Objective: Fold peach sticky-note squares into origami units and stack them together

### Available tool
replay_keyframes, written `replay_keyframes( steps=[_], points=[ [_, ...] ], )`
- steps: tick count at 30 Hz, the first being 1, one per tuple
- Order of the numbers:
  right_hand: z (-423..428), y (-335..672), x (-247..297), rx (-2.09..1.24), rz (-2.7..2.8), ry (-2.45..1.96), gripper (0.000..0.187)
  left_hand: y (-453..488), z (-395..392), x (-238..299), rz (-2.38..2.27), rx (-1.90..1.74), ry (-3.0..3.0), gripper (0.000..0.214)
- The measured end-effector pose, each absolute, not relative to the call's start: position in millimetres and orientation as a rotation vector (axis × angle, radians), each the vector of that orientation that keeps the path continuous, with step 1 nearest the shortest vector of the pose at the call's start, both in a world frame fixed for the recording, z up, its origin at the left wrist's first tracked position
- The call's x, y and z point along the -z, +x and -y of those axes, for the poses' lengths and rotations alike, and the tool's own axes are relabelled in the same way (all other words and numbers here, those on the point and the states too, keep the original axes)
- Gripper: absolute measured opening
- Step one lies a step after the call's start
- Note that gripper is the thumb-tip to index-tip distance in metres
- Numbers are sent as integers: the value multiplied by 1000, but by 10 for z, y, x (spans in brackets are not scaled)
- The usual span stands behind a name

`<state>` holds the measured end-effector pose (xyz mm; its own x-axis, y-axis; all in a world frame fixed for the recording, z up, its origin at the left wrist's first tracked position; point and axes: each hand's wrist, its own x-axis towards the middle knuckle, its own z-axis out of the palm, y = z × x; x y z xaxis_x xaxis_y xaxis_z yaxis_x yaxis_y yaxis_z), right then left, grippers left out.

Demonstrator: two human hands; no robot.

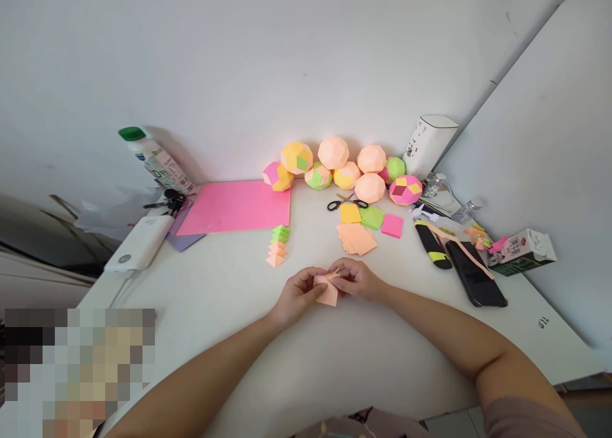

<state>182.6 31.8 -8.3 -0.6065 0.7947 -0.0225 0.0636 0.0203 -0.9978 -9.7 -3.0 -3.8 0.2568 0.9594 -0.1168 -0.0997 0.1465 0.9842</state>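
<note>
Both my hands meet over the middle of the white table (239,336). My left hand (297,292) and my right hand (356,278) pinch a small peach paper square (327,294), partly folded, between their fingertips. Just beyond them lies a loose pile of peach paper squares (356,239). To the left of it stands a short row of folded paper units (277,247), green on top and peach below.
Several paper polyhedron balls (335,152) line the wall. Black scissors (347,204), yellow, green and pink note pads (392,225), a pink sheet (236,206), a white power bank (141,241), a bottle (155,160), a black phone (475,275) and a carton (523,252) surround the work spot.
</note>
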Motion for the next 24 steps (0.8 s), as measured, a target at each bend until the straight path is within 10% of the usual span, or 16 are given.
replay_keyframes(
  steps=[19, 24],
  points=[
    [-294, 1802, -3, -1629, 1758, -880, 45, -86, 2, 43, -1007, -1102, 972, 44],
    [-288, 1768, 4, -1405, 1904, -942, 18, -90, -1, 18, -975, -1090, 928, 57]
  ],
)
